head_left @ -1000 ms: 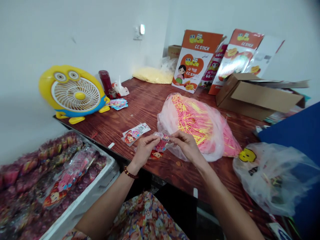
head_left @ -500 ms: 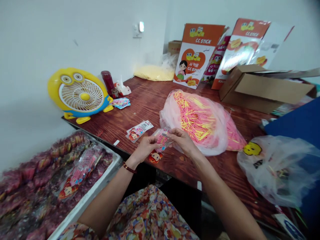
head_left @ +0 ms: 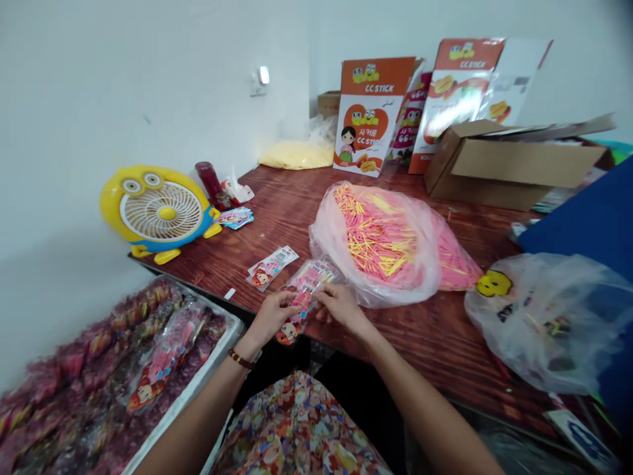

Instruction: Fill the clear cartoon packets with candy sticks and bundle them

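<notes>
A worker's left hand (head_left: pixel 271 316) and right hand (head_left: pixel 341 307) pinch a packet (head_left: pixel 302 290) at the table's near edge, their fingers covering its middle; its small print is too fine to read. The tray (head_left: pixel 225 346) of packets runs off the left and bottom edges. A blue board (head_left: pixel 588 218) is cut by the right edge. Contents of the clear bag (head_left: pixel 548 323) blur beyond telling. A dark carton (head_left: pixel 408 128) sits half hidden behind an orange display box (head_left: pixel 368 112).

walls (head_left: pixel 74 79): white | table (head_left: pixel 291 198): dark red wood | light: even
</notes>
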`<state>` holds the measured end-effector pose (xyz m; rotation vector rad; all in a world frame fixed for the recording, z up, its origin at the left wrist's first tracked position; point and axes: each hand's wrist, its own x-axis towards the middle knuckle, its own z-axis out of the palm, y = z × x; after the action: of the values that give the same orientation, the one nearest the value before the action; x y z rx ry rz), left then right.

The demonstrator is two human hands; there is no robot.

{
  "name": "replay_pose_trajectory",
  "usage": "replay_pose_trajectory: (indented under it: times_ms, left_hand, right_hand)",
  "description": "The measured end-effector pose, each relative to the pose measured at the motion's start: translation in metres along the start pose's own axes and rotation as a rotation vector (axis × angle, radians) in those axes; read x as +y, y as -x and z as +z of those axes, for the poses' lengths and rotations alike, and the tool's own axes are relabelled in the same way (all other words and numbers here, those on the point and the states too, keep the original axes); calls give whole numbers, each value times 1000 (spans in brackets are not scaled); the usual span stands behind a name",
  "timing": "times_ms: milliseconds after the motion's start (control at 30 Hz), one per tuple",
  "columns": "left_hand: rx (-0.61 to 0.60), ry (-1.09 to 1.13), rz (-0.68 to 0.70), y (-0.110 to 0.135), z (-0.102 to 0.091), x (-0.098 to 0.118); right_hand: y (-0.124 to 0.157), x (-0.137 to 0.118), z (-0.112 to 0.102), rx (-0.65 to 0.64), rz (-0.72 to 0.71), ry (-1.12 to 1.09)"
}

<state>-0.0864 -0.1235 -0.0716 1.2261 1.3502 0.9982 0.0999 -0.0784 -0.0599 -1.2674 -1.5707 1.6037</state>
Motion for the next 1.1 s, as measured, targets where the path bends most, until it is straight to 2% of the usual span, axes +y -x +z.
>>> replay_pose_trajectory:
  times_ms: [167, 300, 400, 500, 600, 700, 767, 833, 933, 1100]
  left_hand:
    - [156, -457, 168, -34, -5, -7]
    - [191, -588, 210, -62, -2, -6]
    - [172, -653, 226, -66, 1, -8]
    - [146, -693, 229, -61, 2, -10]
    - [139, -722, 242, -60, -8, -10]
    - [275, -810, 231, -69, -32, -6]
    - [406, -916, 153, -81, -51, -2]
    - [466, -1013, 34, -96, -66, 0]
    - [435, -1063, -75, -118, -75, -1]
    - [393, -954, -82, -139, -80, -8]
  right_hand:
    - [-27, -9, -6, 185, -76, 290]
    - [-46, -15, -14, 332, -38, 452]
    - [-41, -10, -11, 400, -52, 672]
    - [-31, -3, -1, 308, -111, 870]
    - [-30, 3, 8, 187, -96, 961]
    - [-34, 5, 11, 167, -70, 971]
    - [-35, 3, 11, 183, -77, 967]
    - [-33, 0, 10, 196, -77, 962]
    - [-27, -4, 6, 191, -84, 946]
    - [-15, -4, -3, 166, -175, 871]
